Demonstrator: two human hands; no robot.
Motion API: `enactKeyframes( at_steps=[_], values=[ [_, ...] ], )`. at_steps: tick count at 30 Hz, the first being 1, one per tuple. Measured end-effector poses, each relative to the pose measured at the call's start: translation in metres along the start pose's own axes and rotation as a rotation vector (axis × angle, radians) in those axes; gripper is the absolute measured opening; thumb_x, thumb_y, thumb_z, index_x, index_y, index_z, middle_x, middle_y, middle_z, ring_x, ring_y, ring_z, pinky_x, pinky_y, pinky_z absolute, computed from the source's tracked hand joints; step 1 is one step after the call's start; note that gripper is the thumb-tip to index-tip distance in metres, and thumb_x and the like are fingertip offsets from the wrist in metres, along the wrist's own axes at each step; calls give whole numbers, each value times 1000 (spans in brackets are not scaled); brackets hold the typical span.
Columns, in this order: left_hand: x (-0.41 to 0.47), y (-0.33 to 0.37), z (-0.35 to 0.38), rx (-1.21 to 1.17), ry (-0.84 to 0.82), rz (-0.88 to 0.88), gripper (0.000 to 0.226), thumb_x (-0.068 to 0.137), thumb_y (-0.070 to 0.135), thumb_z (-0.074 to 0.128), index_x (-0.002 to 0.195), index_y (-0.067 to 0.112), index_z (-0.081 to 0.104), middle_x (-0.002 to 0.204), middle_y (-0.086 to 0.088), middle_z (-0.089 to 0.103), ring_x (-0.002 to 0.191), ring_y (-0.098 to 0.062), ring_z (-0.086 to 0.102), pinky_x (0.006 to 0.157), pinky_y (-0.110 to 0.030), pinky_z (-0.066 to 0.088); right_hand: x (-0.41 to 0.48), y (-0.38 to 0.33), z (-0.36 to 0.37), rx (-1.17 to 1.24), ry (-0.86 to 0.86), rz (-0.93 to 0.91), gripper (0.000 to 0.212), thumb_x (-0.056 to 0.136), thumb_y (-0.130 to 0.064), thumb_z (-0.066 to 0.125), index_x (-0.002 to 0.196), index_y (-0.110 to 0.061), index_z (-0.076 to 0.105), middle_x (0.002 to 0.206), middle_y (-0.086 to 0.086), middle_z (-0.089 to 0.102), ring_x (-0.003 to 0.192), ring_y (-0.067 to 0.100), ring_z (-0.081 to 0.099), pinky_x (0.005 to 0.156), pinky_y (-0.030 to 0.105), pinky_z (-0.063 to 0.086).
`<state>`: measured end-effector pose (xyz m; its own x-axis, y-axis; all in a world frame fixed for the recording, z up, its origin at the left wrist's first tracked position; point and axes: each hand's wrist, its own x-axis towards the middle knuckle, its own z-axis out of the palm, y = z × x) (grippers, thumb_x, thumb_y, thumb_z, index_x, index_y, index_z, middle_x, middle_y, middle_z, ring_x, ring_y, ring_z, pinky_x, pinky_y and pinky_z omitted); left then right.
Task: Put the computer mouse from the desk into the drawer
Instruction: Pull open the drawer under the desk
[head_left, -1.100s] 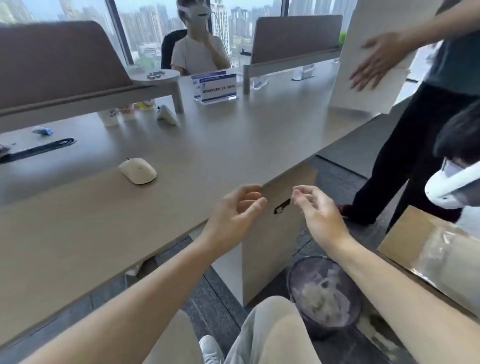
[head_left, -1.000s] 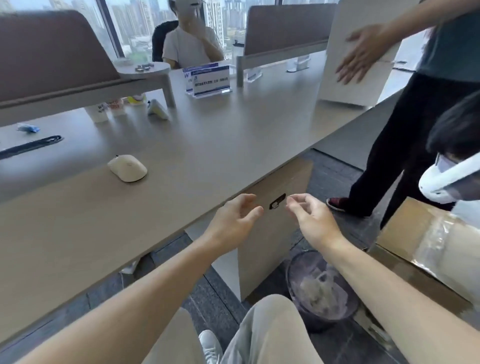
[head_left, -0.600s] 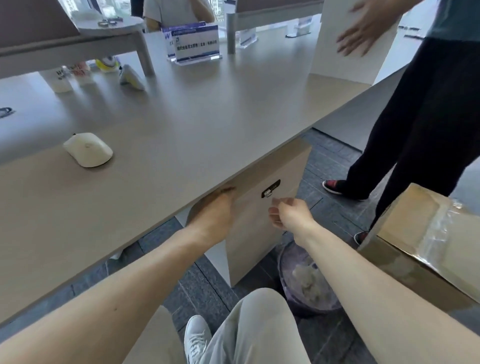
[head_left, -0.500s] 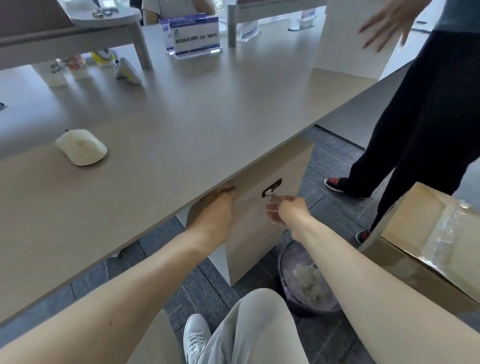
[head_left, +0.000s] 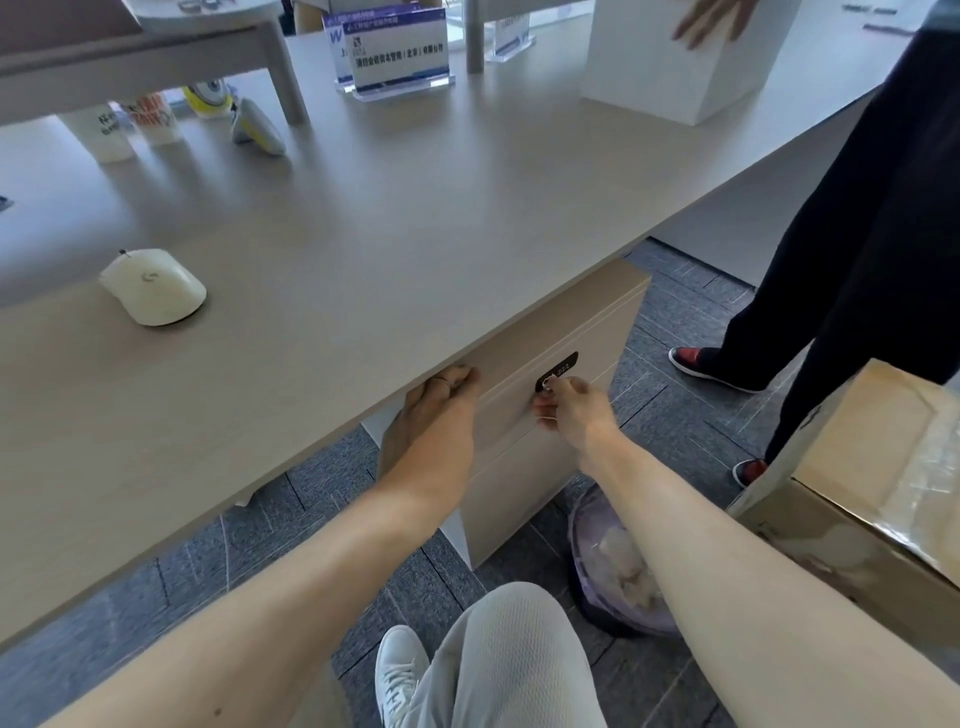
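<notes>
1. My right hand (head_left: 574, 415) is up against the front of the drawer (head_left: 524, 410), with my fingertips (head_left: 550, 387) pinched narrowly on something small and silvery at the dark lock plate (head_left: 557, 372); it is too small for me to tell what it is.
2. My left hand (head_left: 434, 415) is at the drawer's top left corner, just under the edge of the desk (head_left: 415, 223). My fingers curl over the top of the drawer front, and their tips are hidden, so I cannot tell how tight that hold is.
3. The drawer sits flush with its cabinet.
4. The white mouse (head_left: 153, 286) lies on the desk, well to the left of both hands, and nothing touches it.
5. A lined bin (head_left: 618, 571) stands on the floor beneath my right forearm.
6. A cardboard box (head_left: 872, 499) is at my right.
</notes>
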<state>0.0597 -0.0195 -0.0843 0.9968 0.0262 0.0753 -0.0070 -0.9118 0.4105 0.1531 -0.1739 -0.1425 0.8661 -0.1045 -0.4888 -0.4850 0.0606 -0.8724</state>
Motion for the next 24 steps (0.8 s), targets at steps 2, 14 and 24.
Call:
enactKeyframes(
  at_steps=[2,14,24],
  values=[
    [0,1,0,6,-6,-4,78,85,-11,37,154,25,34,161,12,31,146,-15,26,110,-36,41,2,2,0,4,9,-36,21,103,-16,46,87,-8,56,70,6,61,61,17,56,61,26,50],
    [-8,20,2,222,-14,3,70,89,-6,43,155,14,27,158,-2,31,146,-25,24,100,-35,50,7,6,1,-14,12,-50,27,102,-20,50,76,-12,55,68,6,59,64,20,54,71,35,49],
    [-10,20,1,256,-4,-4,66,91,-2,53,152,14,33,155,-4,35,143,-25,28,95,-35,55,-24,25,-37,28,63,-137,19,101,-8,46,88,-1,58,67,9,56,60,18,51,61,28,47]
  ],
)
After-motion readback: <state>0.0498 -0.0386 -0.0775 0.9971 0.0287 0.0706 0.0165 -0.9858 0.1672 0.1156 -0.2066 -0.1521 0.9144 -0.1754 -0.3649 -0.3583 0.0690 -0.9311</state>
